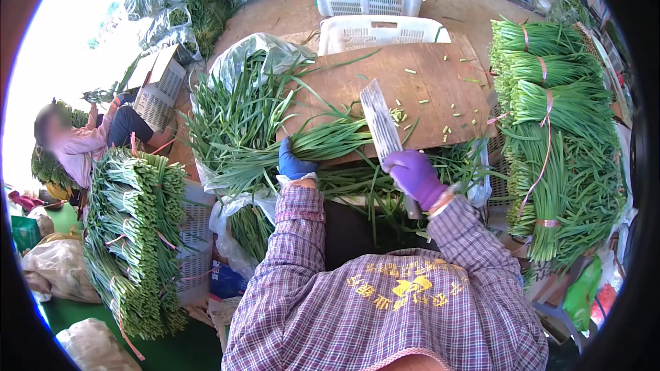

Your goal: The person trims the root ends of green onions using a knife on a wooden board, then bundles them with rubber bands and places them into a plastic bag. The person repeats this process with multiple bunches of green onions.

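Note:
My left hand (295,161), in a blue glove, grips a bunch of long green leaves that look like garlic chives (335,139). The bunch lies across the near left part of a wooden board (356,72), with its cut ends pointing right. In a purple glove, my right hand (416,178) is closed around the handle of a broad-bladed knife (380,116). The blade angles away over the board, beside the bunch's cut ends. Short pale stem pieces (398,115) lie scattered right of the blade. A loose heap of chives (242,98) in clear plastic rests at the board's left.
Tied chive bundles are stacked at the right (557,113) and left (139,237). White plastic crates (381,33) stand beyond the board. Loose leaves (356,180) hang below its near edge. Another person (82,144) sits at far left near a crate.

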### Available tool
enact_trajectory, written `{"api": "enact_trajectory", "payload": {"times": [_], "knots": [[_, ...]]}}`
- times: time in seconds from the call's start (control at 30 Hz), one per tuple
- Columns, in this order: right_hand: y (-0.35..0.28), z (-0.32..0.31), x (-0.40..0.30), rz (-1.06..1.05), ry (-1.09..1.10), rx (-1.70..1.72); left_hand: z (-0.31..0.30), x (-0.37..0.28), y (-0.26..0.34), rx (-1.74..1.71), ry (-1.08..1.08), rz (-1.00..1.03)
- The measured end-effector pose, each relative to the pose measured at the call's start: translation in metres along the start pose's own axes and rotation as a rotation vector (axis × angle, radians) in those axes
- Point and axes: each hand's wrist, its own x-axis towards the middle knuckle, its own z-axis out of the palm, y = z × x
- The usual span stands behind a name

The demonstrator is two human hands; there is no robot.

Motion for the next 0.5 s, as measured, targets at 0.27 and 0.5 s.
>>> {"api": "enact_trajectory", "payload": {"times": [0.27,0.5], "knots": [[0.001,0.052,0.059,0.236,-0.293,-0.754,0.025,-0.032,-0.004,0.131,0.082,0.024],[-0.017,0.044,0.106,-0.301,-0.868,-1.365,-0.026,-0.003,-0.016,0.647,-0.052,0.351]]}}
